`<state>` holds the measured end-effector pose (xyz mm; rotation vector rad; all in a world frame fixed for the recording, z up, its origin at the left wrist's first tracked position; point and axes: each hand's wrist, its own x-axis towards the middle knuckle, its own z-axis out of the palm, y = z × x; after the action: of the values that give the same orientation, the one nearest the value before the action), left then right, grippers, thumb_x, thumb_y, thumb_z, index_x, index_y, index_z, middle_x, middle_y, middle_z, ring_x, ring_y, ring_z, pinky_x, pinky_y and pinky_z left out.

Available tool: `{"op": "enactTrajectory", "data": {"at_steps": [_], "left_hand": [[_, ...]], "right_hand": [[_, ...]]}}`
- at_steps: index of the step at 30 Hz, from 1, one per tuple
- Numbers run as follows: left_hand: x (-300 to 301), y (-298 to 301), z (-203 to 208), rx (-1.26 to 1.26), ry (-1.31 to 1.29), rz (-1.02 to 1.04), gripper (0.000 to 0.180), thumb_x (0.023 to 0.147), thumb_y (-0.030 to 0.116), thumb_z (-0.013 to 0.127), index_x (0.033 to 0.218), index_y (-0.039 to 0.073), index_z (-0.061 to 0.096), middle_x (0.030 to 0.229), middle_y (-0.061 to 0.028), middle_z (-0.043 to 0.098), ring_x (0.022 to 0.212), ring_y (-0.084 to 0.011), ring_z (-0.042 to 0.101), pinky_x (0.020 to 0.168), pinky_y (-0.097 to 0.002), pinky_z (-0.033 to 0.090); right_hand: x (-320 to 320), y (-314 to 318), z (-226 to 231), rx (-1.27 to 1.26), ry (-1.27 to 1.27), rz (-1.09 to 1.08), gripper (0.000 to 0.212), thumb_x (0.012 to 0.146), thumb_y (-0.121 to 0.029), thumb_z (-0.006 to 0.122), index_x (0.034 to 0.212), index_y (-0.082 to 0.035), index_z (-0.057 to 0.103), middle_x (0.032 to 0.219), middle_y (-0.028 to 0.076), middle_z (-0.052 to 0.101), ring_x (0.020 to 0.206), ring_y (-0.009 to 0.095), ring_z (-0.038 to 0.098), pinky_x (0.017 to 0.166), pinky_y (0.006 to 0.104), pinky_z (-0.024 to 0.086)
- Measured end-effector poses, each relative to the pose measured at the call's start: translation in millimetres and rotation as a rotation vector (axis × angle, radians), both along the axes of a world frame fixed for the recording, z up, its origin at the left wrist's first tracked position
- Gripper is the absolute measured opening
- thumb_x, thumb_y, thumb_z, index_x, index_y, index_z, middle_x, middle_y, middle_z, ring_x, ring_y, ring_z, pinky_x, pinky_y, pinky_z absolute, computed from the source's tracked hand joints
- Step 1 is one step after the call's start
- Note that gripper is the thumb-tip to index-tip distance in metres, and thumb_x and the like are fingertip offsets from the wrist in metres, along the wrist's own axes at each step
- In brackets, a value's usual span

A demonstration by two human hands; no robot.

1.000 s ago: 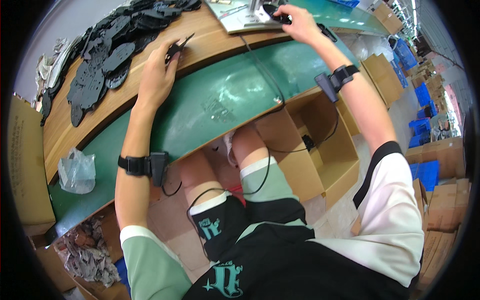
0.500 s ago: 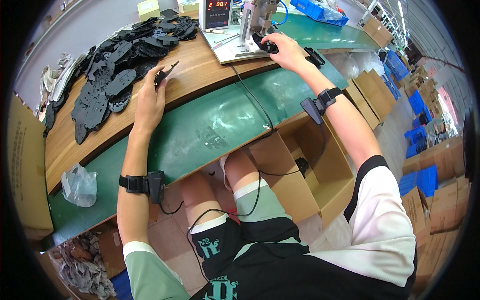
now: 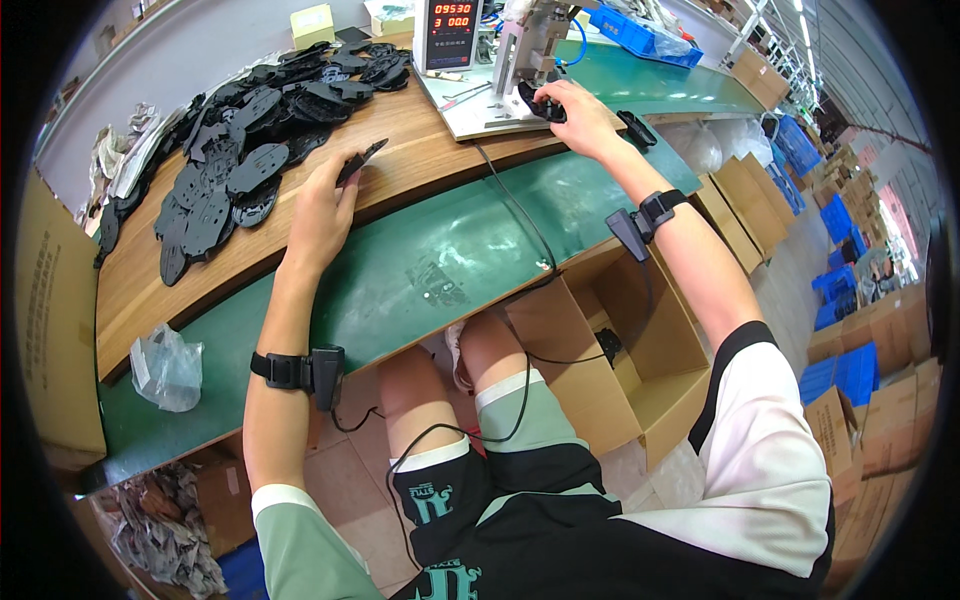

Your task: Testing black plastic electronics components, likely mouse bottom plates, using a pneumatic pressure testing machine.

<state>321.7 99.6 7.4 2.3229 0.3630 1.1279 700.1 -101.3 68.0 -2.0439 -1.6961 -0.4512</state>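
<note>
My left hand (image 3: 320, 215) is raised over the front edge of the wooden board, closed on a flat black plastic part (image 3: 366, 158) between thumb and fingers. At the metal bench press (image 3: 522, 50), my right hand (image 3: 583, 118) has its fingers closed on another black plastic part (image 3: 540, 104), held under the press head on the pale base plate (image 3: 480, 118). My fingers hide some of this part. Left of my left hand lies a large heap of black plastic parts (image 3: 255, 115), flat and rounded. One more black part (image 3: 636, 130) rests right of the press.
A control box (image 3: 451, 38) with a lit red display stands beside the press. A clear plastic bag (image 3: 168, 370) sits on the green table (image 3: 400, 275) at left. Below the edge is an open carton (image 3: 640, 350). A blue crate (image 3: 645, 35) stands farther back. Cables cross my lap.
My left hand has shifted right with its black plastic part. My right hand stays at the press, still on its part. The red display reads differently, and the view has shifted slightly.
</note>
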Motion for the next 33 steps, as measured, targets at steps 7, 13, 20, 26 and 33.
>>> {"op": "enactTrajectory", "data": {"at_steps": [7, 13, 20, 26, 33], "left_hand": [[-2, -3, 5, 0.03, -0.009, 0.06, 0.031, 0.101, 0.003, 0.064, 0.132, 0.001, 0.062, 0.122, -0.0246, 0.07, 0.112, -0.0421, 0.069, 0.093, -0.046, 0.058], [0, -2, 6, -0.042, -0.049, 0.149, 0.032, 0.1, 0.001, 0.062, 0.132, 0.002, 0.062, 0.126, -0.0238, 0.069, 0.114, -0.0412, 0.069, 0.096, -0.0451, 0.057], [-4, -8, 8, -0.013, -0.049, 0.133, 0.038, 0.093, -0.004, 0.062, 0.131, 0.002, 0.063, 0.128, -0.0228, 0.068, 0.119, -0.0406, 0.067, 0.099, -0.0446, 0.055], [-3, -4, 4, 0.026, -0.054, 0.135, 0.042, 0.09, -0.005, 0.061, 0.131, 0.003, 0.063, 0.13, -0.0232, 0.068, 0.121, -0.042, 0.065, 0.105, -0.0466, 0.051], [2, -6, 0, -0.087, -0.021, 0.129, 0.033, 0.101, 0.002, 0.061, 0.134, 0.004, 0.061, 0.112, -0.0273, 0.071, 0.103, -0.0456, 0.07, 0.089, -0.0485, 0.054]], "right_hand": [[1, 0, -7, 0.048, -0.036, 0.012, 0.045, 0.078, 0.005, 0.068, 0.12, -0.011, 0.066, 0.122, 0.011, 0.067, 0.119, 0.037, 0.064, 0.101, 0.0463, 0.052], [-1, -5, -6, 0.032, -0.041, 0.021, 0.047, 0.078, 0.007, 0.063, 0.122, -0.01, 0.065, 0.125, 0.011, 0.066, 0.12, 0.037, 0.063, 0.103, 0.0467, 0.052], [-5, -2, -5, 0.038, -0.009, 0.022, 0.046, 0.078, 0.008, 0.062, 0.121, -0.01, 0.064, 0.124, 0.012, 0.066, 0.119, 0.038, 0.063, 0.101, 0.0469, 0.052], [-2, -2, -1, 0.009, -0.003, 0.04, 0.047, 0.077, 0.008, 0.061, 0.12, -0.008, 0.066, 0.121, 0.011, 0.067, 0.12, 0.033, 0.063, 0.104, 0.0417, 0.051], [4, -19, 13, 0.17, 0.062, 0.056, 0.039, 0.082, 0.01, 0.062, 0.117, -0.006, 0.068, 0.119, 0.013, 0.07, 0.117, 0.038, 0.065, 0.101, 0.044, 0.052]]}}
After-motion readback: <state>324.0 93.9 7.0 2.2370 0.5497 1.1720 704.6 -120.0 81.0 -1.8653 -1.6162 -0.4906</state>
